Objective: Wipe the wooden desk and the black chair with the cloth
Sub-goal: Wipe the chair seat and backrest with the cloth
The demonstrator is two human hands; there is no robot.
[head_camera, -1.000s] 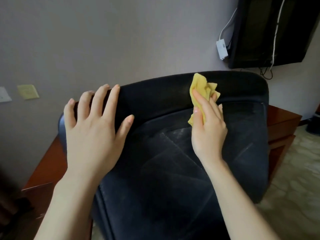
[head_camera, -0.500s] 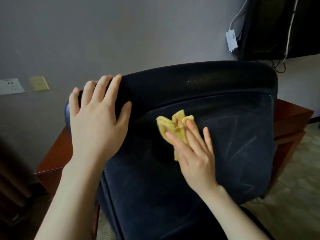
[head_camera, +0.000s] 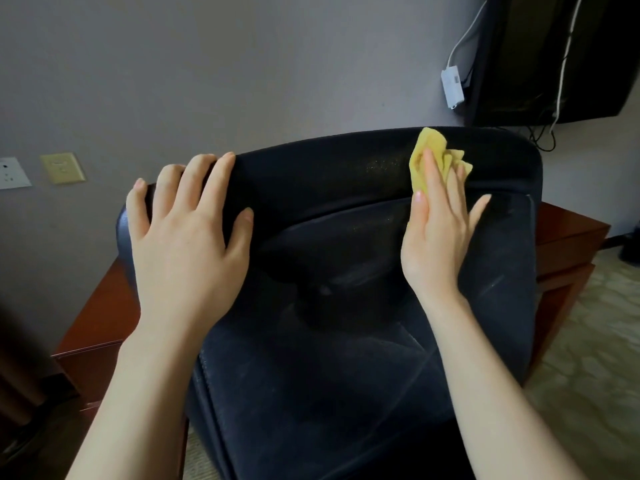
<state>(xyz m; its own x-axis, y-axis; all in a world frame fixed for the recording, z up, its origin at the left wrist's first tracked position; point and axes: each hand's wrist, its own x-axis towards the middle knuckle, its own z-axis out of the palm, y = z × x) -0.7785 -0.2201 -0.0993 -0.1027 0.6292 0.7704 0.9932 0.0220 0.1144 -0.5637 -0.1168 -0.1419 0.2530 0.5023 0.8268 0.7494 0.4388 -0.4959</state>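
Note:
The black chair (head_camera: 346, 341) fills the middle of the view, its padded backrest facing me with faint dusty streaks. My left hand (head_camera: 187, 244) rests flat on the backrest's top left corner, fingers straight over the edge. My right hand (head_camera: 436, 230) presses a crumpled yellow cloth (head_camera: 429, 154) against the upper right part of the backrest with straight fingers. The cloth sticks out above my fingertips at the top rim. The wooden desk (head_camera: 568, 237) stands behind the chair, reddish brown, showing at both sides.
A grey wall rises behind the desk with a white socket plate (head_camera: 12, 173) and a yellowish switch plate (head_camera: 62, 168) at the left. A dark screen (head_camera: 561, 57) with cables and a small white adapter (head_camera: 452, 86) hangs at the upper right. Pale patterned floor (head_camera: 595, 358) lies at the right.
My right hand has swept the cloth from the middle of the backrest up and right to the top rim. My left hand has stayed on the top left corner.

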